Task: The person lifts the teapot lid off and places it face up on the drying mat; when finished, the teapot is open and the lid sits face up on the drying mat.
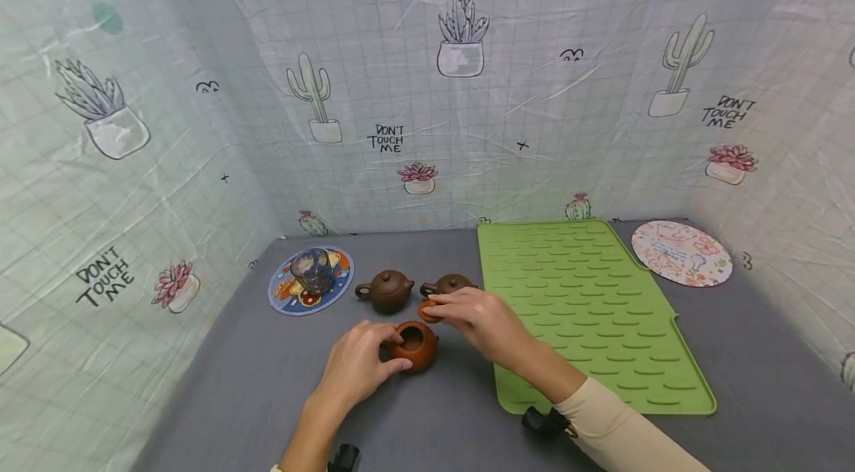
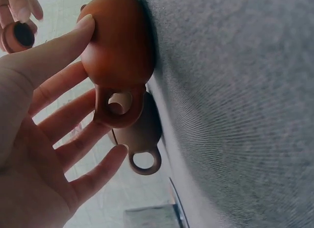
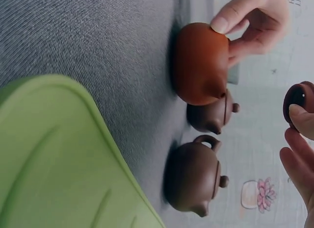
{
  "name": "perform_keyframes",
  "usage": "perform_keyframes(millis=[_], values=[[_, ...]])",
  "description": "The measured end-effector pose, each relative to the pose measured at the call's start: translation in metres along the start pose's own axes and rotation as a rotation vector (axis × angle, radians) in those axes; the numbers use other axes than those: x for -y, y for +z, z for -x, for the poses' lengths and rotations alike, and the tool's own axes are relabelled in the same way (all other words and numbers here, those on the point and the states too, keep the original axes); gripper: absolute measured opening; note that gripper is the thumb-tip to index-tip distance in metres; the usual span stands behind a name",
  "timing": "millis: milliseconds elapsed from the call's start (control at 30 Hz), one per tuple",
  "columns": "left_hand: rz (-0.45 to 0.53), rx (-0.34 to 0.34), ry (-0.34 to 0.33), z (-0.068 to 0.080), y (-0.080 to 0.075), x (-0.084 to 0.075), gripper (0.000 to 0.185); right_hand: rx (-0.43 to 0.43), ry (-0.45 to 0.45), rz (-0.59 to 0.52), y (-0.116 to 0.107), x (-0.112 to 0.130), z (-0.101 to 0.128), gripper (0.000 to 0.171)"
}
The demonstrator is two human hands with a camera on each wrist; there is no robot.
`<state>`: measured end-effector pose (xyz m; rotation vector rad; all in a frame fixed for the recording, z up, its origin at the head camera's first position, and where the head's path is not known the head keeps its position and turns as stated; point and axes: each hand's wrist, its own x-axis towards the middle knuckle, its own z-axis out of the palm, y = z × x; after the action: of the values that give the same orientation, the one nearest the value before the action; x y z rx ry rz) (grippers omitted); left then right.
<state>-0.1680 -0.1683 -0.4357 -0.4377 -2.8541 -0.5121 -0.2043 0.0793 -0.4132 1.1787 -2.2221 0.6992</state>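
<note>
— Left grip (image 1: 354, 361) half closed, thumb and fingertips steadying an uncovered reddish-brown teapot (image 1: 422, 359) near its mouth on the grey bench (image 1: 267, 398); right grip (image 1: 487, 320), fingers pinched together, holds a matching lid (image 1: 429, 312) aloft just beyond the pot.

— What could go wrong from here?

— A slip, by the look of it. So small a lid, held only at the fingertips, could drop if the pinch loosened, chipping itself or the pot's rim. The left grip's contact seems light, so a bump might slide or tip the pot. With a brown teapot (image 1: 390, 292) and another brown teapot (image 1: 454, 281) standing close behind, a wide sweep could knock one.

— Any lettering in view?

— "DON'T TOUCH ME," repeated across the cactus-print backdrop (image 1: 461, 116). Script on the pale round mat (image 1: 708, 271), far right, is too small to read; no maker's mark can be made out on any teapot.
</note>
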Motion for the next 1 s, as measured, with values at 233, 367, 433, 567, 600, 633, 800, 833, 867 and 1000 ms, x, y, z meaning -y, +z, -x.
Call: perform_keyframes(millis=[233, 367, 433, 567, 600, 633, 800, 833, 867, 1000], values=[[0.021, 0.029, -0.044, -0.002, -0.002, 0.002, 0.033, -0.039, 0.047, -0.014, -0.015, -0.003, 0.003, 0.040], [0.063, 0.036, -0.066, -0.003, -0.001, 0.003, 0.032, -0.056, 0.103, -0.036, -0.021, -0.003, 0.006, 0.038], [0.082, 0.039, -0.079, -0.004, 0.000, 0.004, 0.032, -0.056, 0.140, -0.042, -0.024, -0.003, 0.008, 0.036], [0.125, 0.044, -0.108, -0.005, 0.001, 0.006, 0.031, -0.044, 0.215, -0.068, -0.029, -0.001, 0.011, 0.035], [0.135, 0.046, -0.116, -0.005, 0.001, 0.007, 0.031, -0.039, 0.232, -0.072, -0.030, -0.001, 0.012, 0.035], [0.148, 0.049, -0.125, -0.005, 0.002, 0.007, 0.031, -0.034, 0.250, -0.083, -0.031, 0.000, 0.013, 0.035], [0.195, 0.061, -0.158, -0.005, 0.002, 0.009, 0.032, -0.036, 0.313, -0.141, -0.037, 0.001, 0.019, 0.032], [0.197, 0.062, -0.160, -0.005, 0.002, 0.010, 0.032, -0.043, 0.320, -0.155, -0.039, 0.001, 0.020, 0.032], [0.198, 0.062, -0.161, -0.005, 0.002, 0.010, 0.032, -0.051, 0.324, -0.164, -0.039, 0.001, 0.021, 0.031], [0.199, 0.065, -0.164, -0.005, 0.003, 0.011, 0.032, -0.075, 0.328, -0.174, -0.043, -0.001, 0.026, 0.033]])
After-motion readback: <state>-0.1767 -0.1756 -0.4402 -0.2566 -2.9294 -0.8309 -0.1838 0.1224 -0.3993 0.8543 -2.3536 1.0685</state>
